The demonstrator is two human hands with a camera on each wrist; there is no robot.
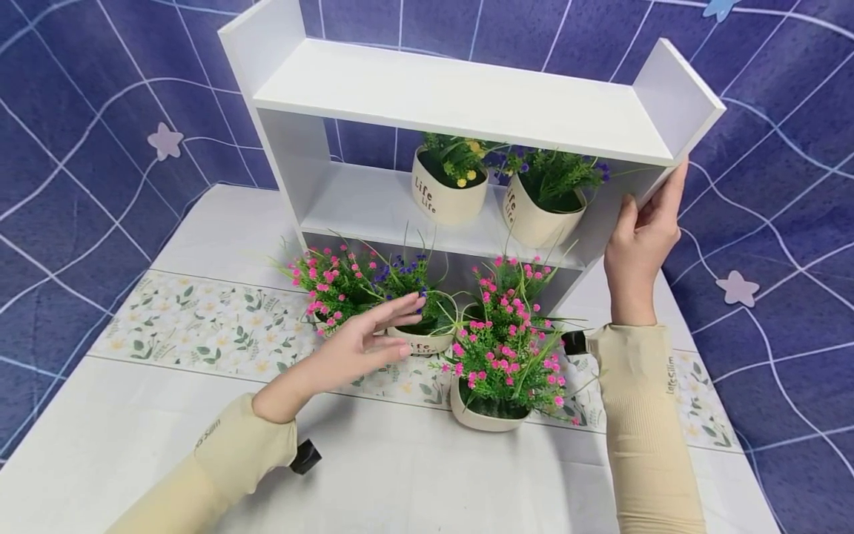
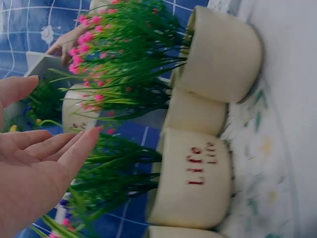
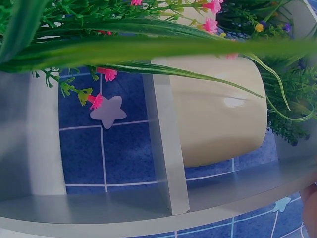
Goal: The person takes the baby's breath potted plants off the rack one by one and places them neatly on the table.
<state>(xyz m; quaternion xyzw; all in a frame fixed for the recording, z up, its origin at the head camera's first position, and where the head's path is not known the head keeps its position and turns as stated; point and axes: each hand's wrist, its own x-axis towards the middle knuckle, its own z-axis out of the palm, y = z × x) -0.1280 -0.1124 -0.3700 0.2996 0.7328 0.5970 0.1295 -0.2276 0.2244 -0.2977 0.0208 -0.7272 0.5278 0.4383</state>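
Note:
A white shelf [image 1: 460,89] stands on the table, and my right hand [image 1: 643,237] grips the edge of its right side panel, thumb on the inner side. My left hand [image 1: 360,341], fingers extended, hovers in front of a cream pot with blue flowers [image 1: 427,343] and holds nothing. To that pot's left is a pot with pink flowers [image 1: 336,285]. On its right, a pink-flowered pot [image 1: 490,419] stands forward, with another pink-flowered plant [image 1: 514,282] behind it. The middle board bears a yellow-flowered pot [image 1: 450,185] and a purple-flowered pot [image 1: 543,211].
A floral strip [image 1: 207,326] runs across the white table [image 1: 360,475] beneath the front pots. Behind the shelf hangs a blue cloth [image 1: 87,163] with white lines and stars. Long grass blades [image 3: 148,52] cross close to the right wrist camera.

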